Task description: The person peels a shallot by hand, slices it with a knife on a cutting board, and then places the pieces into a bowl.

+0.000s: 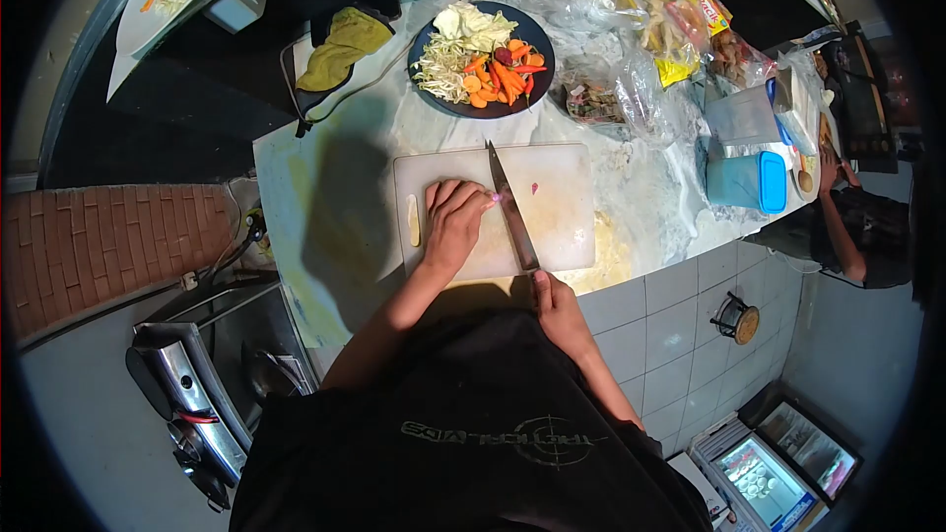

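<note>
The right hand [559,309] is closed round the handle end of a long knife [513,212], its dark metal blade tapering to a point and lying slantwise over a pale, smooth, round-cornered cutting board [557,177]. The left hand [457,225], fingers bent, pins a small pinkish piece [497,197] against the board, right beside the blade. A tiny reddish scrap [535,188] lies on the other side of the knife. The board rests on a glossy, marbled table [365,153] with yellowish stains. Beyond it, a round dark plate [482,108] carries sprouts, leafy pieces, sliced carrot and red chillies. Crinkled clear bags [655,118] and a blue-lidded plastic box [746,181] crowd the right side; a greenish cloth [345,49] lies left.
</note>
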Demonstrator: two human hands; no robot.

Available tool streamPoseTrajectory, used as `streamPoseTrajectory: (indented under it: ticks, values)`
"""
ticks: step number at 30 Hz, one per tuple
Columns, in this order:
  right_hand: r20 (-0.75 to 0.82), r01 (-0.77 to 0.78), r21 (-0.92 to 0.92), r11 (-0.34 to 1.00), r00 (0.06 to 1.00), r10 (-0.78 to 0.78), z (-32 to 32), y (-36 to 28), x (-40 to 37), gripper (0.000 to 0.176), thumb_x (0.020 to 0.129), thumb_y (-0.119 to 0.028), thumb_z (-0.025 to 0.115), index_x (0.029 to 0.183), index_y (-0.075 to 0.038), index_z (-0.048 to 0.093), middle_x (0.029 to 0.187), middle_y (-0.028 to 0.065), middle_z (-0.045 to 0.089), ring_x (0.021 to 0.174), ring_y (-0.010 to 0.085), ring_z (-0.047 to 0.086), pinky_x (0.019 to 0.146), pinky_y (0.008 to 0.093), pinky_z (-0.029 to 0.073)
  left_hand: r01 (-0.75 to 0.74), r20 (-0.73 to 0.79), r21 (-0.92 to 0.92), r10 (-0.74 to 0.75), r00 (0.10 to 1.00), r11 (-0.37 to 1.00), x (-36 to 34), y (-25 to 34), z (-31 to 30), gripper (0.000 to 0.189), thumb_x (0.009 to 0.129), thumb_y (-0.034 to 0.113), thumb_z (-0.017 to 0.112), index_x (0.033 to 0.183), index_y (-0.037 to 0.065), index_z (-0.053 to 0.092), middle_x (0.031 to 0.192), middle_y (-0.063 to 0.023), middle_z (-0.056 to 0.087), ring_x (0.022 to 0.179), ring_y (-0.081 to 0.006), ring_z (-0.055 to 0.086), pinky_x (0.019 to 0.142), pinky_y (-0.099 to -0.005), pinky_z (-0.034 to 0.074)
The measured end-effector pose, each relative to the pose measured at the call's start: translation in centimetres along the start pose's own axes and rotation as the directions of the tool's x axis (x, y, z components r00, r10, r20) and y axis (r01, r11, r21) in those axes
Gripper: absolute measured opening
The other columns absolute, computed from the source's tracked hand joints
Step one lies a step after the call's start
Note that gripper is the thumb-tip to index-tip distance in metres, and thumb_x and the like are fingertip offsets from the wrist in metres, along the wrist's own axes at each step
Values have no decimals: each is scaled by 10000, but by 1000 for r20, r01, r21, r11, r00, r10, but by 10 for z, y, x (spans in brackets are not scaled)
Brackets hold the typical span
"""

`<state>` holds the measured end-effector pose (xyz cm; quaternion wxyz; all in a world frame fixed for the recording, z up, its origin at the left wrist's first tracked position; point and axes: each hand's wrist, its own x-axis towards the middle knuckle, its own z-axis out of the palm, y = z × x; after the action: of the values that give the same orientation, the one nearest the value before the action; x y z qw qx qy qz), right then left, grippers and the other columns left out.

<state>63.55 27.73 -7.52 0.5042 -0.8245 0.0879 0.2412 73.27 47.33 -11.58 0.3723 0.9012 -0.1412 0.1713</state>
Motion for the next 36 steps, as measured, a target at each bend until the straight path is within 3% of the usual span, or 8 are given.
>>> streamPoseTrajectory:
  ticks: [4, 9, 18, 25, 31, 33, 34, 36]
  values:
    - [-7, 16, -40, 999, 1000, -16, 3, -3, 1, 456, 1053, -329, 363, 830, 36, 523, 627, 150, 515, 573, 259, 462, 581, 377, 413, 6, -7, -33, -6, 1000, 999, 2, 1, -1, 75, 762, 38, 654, 826, 77, 647, 837, -15, 610, 853, -223, 564, 826, -366, 374]
    - [-83, 59, -175, 983, 994, -75, 11, -4, 4, 419, 1043, -286, 374, 871, 52, 553, 712, 293, 580, 711, 494, 563, 607, 462, 450, 32, -17, -40, -33, 999, 999, 1, 1, 0, 54, 776, 42, 660, 823, 63, 647, 836, -28, 622, 847, -231, 570, 824, -358, 381]
    - [-136, -44, -542, 839, 990, -36, 16, -13, 4, 321, 1023, -298, 397, 948, 5, 475, 658, 303, 608, 652, 495, 616, 574, 552, 507, 150, -21, -46, -151, 988, 988, -4, 2, 7, 80, 873, 125, 629, 921, 64, 613, 911, -83, 578, 906, -300, 533, 832, -417, 397]
    - [-161, 6, -524, 852, 981, -107, 3, -8, 0, 331, 1026, -297, 396, 926, 7, 480, 624, 276, 602, 618, 493, 607, 532, 549, 487, 162, -62, -31, -164, 984, 986, -3, 3, 7, 118, 867, 91, 647, 966, 34, 619, 966, -116, 546, 940, -319, 522, 824, -413, 425]
    - [-175, 226, -119, 967, 954, -245, -9, 18, 9, 434, 1038, -361, 381, 864, 22, 487, 637, 245, 594, 492, 429, 559, 443, 470, 409, 187, -32, -75, -190, 981, 979, -3, 3, 6, 166, 853, 100, 660, 1002, 48, 609, 982, -105, 544, 935, -306, 518, 822, -399, 426]
    - [-93, 133, 133, 982, 988, -122, -10, 36, 14, 465, 1040, -420, 363, 849, -14, 483, 596, 124, 533, 411, 243, 471, 386, 336, 355, 163, -33, -43, -164, 986, 986, -3, 4, 3, 185, 846, 105, 668, 1013, 55, 609, 993, -102, 546, 931, -299, 518, 818, -391, 426]
    - [-93, 139, 132, 981, 988, -127, -16, 21, 12, 465, 1040, -420, 363, 849, -14, 483, 596, 124, 533, 411, 243, 471, 386, 336, 355, 141, -28, -11, -141, 990, 990, -3, 6, 2, 204, 838, 111, 677, 1023, 62, 608, 1004, -99, 548, 928, -292, 518, 814, -383, 425]
    - [236, -277, 443, 853, 953, 187, -34, -7, 2, 463, 1035, -460, 358, 831, -65, 485, 585, 3, 427, 428, 87, 356, 369, 239, 275, 137, -52, -1, -137, 989, 991, -2, 10, -3, 211, 831, 115, 681, 1024, 68, 608, 1012, -94, 553, 937, -293, 519, 815, -381, 424]
